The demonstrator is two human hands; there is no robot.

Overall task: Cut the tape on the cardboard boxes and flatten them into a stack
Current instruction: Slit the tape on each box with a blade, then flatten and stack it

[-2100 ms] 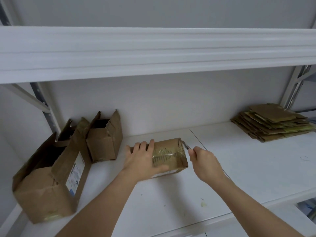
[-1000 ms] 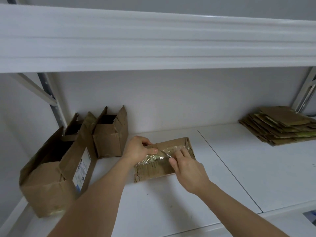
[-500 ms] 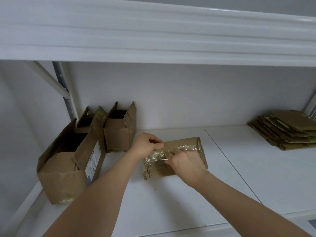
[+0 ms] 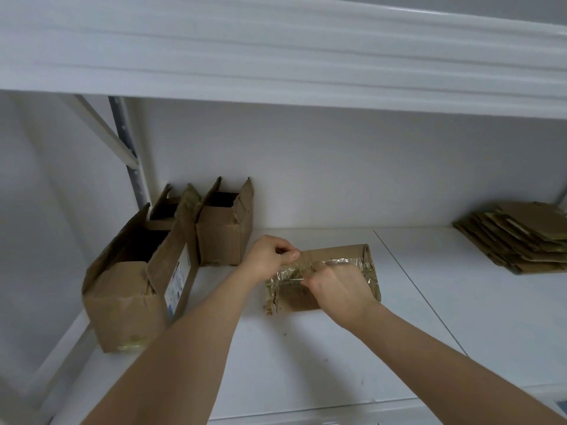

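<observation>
A small taped cardboard box (image 4: 334,256) lies on its side on the white shelf (image 4: 306,357), wrapped in shiny clear tape. My left hand (image 4: 270,259) pinches the box's upper left edge. My right hand (image 4: 340,289) grips a thin metal blade (image 4: 296,279), its tip lying along the tape on the box's front face. At the far right lies a stack of flattened boxes (image 4: 518,237).
Two opened cardboard boxes stand at the left: a large box (image 4: 132,289) with a white label and a smaller box (image 4: 225,231) against the back wall. An upper shelf (image 4: 276,56) overhangs closely. A metal upright (image 4: 129,154) stands at the back left.
The box has been turned so its taped face looks toward me. My left hand moved from lying on top to pinching its left edge. My right hand brought the blade from the right end onto the tape.
</observation>
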